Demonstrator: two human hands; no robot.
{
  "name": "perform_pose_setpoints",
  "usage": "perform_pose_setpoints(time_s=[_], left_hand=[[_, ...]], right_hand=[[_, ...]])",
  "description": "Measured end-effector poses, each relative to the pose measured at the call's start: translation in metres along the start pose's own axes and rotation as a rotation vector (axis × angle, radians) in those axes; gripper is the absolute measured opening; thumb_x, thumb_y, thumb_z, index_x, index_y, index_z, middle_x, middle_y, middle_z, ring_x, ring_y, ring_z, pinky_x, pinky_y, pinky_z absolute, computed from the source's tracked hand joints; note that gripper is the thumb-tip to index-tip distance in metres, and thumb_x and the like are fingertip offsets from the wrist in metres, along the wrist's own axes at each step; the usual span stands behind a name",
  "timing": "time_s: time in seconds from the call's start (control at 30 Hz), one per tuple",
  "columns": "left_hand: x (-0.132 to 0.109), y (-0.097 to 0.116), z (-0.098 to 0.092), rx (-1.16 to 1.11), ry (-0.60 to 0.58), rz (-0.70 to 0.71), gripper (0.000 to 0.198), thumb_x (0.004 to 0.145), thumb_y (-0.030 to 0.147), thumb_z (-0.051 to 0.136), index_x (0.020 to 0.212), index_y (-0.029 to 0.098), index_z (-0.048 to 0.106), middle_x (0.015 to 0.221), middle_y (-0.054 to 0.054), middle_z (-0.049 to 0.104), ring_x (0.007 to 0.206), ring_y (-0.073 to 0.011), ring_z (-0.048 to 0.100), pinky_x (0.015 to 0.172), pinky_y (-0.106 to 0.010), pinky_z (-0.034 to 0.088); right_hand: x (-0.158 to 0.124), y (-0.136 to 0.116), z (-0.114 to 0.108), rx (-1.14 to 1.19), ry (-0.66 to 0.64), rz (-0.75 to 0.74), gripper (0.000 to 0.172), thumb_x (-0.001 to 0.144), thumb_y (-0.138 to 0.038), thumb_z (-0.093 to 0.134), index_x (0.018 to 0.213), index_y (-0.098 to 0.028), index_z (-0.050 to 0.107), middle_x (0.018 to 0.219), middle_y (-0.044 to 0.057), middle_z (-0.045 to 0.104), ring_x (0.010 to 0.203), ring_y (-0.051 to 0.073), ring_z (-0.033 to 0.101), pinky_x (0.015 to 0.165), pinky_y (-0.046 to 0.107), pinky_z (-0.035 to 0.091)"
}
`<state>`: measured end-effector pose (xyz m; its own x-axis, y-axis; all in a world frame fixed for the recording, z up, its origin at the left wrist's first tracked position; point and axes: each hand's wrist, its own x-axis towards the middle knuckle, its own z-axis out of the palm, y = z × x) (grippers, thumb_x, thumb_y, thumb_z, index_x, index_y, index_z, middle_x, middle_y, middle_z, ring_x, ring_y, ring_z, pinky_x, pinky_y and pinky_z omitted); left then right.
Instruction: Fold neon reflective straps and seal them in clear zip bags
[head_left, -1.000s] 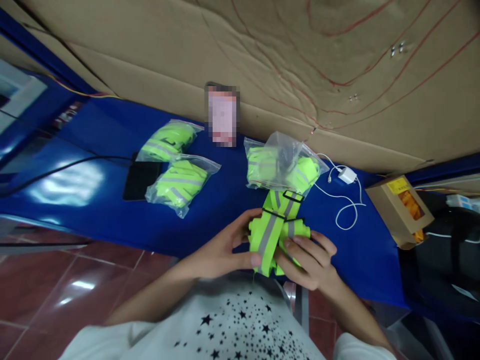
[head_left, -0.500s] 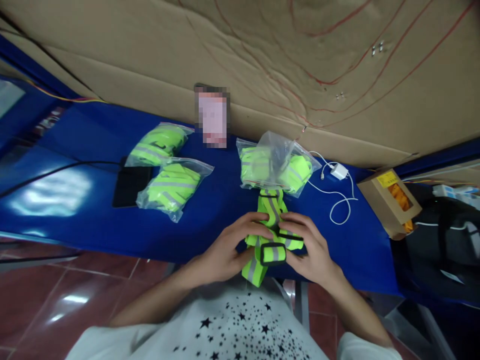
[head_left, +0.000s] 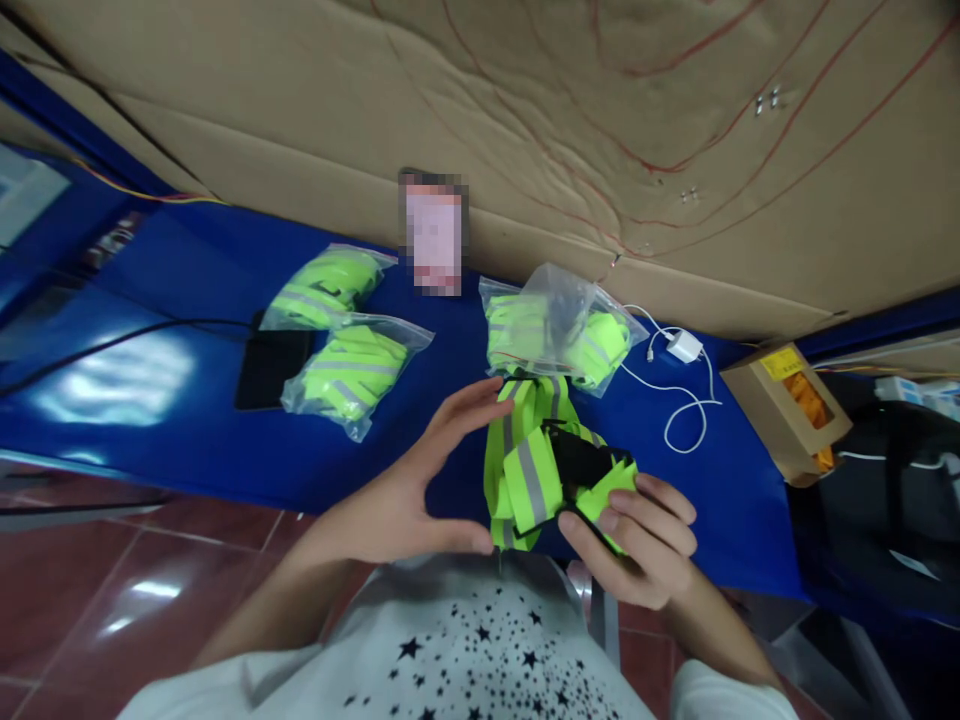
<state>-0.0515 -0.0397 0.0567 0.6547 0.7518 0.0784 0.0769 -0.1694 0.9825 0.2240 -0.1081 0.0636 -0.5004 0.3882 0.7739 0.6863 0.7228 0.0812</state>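
Observation:
A neon-yellow reflective strap vest [head_left: 529,465] with grey bands and black webbing hangs over the near edge of the blue table [head_left: 187,300]. My right hand [head_left: 641,540] grips its lower right fold between thumb and fingers. Just left of the vest, my left hand [head_left: 405,495] has its fingers stretched out and its thumb low, with the fingertips touching the vest's top end. Nothing is clasped in that hand.
Two sealed clear bags of the same yellow straps [head_left: 337,340] lie to the left on a black device [head_left: 270,365]. Another open bag [head_left: 555,325] sits behind the vest. A white charger and cable [head_left: 682,375], a brown carton [head_left: 795,410] and a cardboard wall [head_left: 525,130] are nearby.
My left hand has let go of the vest and opened out to its left. The right hand shifted lower and right, and the folded vest has loosened.

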Motion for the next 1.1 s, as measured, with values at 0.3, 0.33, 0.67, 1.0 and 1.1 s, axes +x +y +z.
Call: perform_pose_setpoints(time_s=[0.3,0.33,0.67,1.0,1.1], left_hand=[[0.031,0.021,0.020,0.175,0.065,-0.103,0.043,0.093,0.026,0.066,0.135,0.030,0.060,0.127,-0.002,0.072,0.115,-0.0239,0.069,0.101,-0.037,0.055],[0.034,0.018,0.019,0.194,0.117,-0.089,0.041,0.092,0.022,0.065,0.132,0.028,0.060,0.126,-0.003,0.071,0.116,-0.0229,0.069,0.102,-0.036,0.055],[0.034,-0.004,0.030,0.268,0.176,0.229,0.028,0.094,0.003,0.051,0.111,0.023,0.059,0.109,-0.006,0.068,0.109,-0.0172,0.068,0.095,-0.033,0.056],[0.031,0.003,0.013,0.401,-0.107,0.025,0.058,0.091,0.041,0.071,0.141,0.027,0.045,0.140,-0.012,0.059,0.133,-0.0303,0.058,0.112,-0.053,0.052],[0.031,0.004,0.014,0.384,-0.121,0.048,0.057,0.092,0.040,0.071,0.141,0.027,0.046,0.142,-0.011,0.058,0.134,-0.0285,0.057,0.114,-0.050,0.051]], right_hand=[[-0.004,0.004,0.025,0.086,-0.122,-0.026,0.025,0.080,-0.017,0.084,0.099,-0.031,0.075,0.104,0.001,0.063,0.107,0.018,0.060,0.102,0.034,0.058],[-0.007,0.006,0.027,0.140,-0.161,0.019,0.028,0.082,-0.021,0.083,0.107,-0.029,0.074,0.111,0.002,0.062,0.112,0.019,0.060,0.104,0.036,0.057],[0.002,0.021,0.023,0.542,-0.410,0.634,0.047,0.096,-0.038,0.070,0.137,-0.020,0.057,0.126,0.010,0.069,0.116,0.022,0.069,0.098,0.039,0.061],[-0.002,0.021,0.021,0.205,-0.299,0.173,0.044,0.096,-0.002,0.060,0.140,-0.009,0.061,0.127,0.015,0.069,0.123,0.026,0.062,0.104,0.042,0.058],[-0.002,0.021,0.019,0.173,-0.318,0.136,0.042,0.096,-0.003,0.060,0.138,-0.008,0.063,0.127,0.016,0.069,0.123,0.027,0.062,0.104,0.042,0.058]])
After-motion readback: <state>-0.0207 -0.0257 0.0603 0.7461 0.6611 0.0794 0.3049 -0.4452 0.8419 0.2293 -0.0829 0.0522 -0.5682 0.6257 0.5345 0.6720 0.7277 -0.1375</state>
